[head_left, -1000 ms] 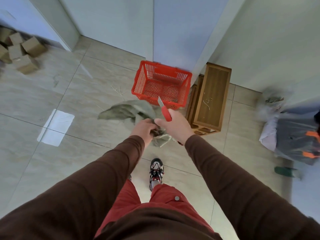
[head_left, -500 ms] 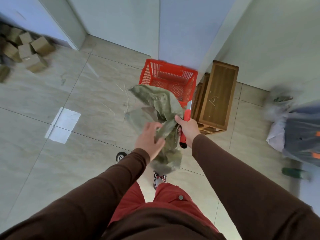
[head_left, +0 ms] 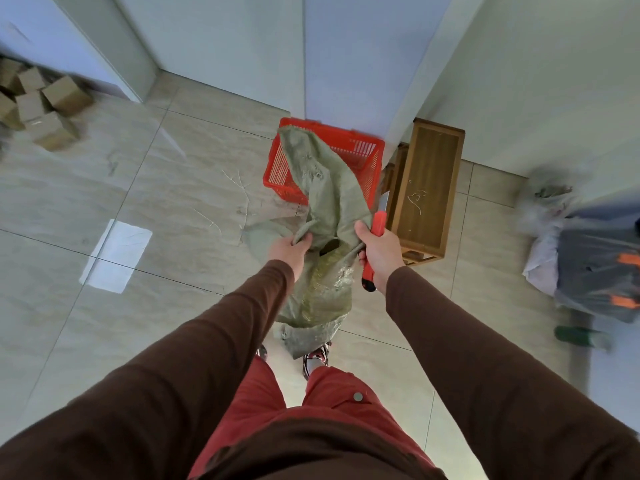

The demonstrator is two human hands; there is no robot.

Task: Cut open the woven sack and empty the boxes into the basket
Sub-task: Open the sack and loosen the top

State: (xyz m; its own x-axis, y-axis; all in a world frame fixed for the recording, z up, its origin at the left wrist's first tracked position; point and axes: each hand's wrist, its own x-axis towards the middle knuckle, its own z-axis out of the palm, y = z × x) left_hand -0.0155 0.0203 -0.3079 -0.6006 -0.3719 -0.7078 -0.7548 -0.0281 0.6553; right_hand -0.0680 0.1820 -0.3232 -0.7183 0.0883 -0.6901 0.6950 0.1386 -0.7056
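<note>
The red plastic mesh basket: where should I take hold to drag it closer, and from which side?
Grip the red plastic mesh basket by its left rim, coming from the left. That edge is bare and open-topped; the grey-green woven sack drapes over its middle and near side, and the wooden stool crowds its right, as far as I can judge.

The green woven sack [head_left: 325, 216] hangs limp and crumpled, with a dark hole near its middle. Its top flops over the red basket [head_left: 277, 168] on the floor. Brown boxes [head_left: 41, 105] lie piled far off by the wall.
</note>
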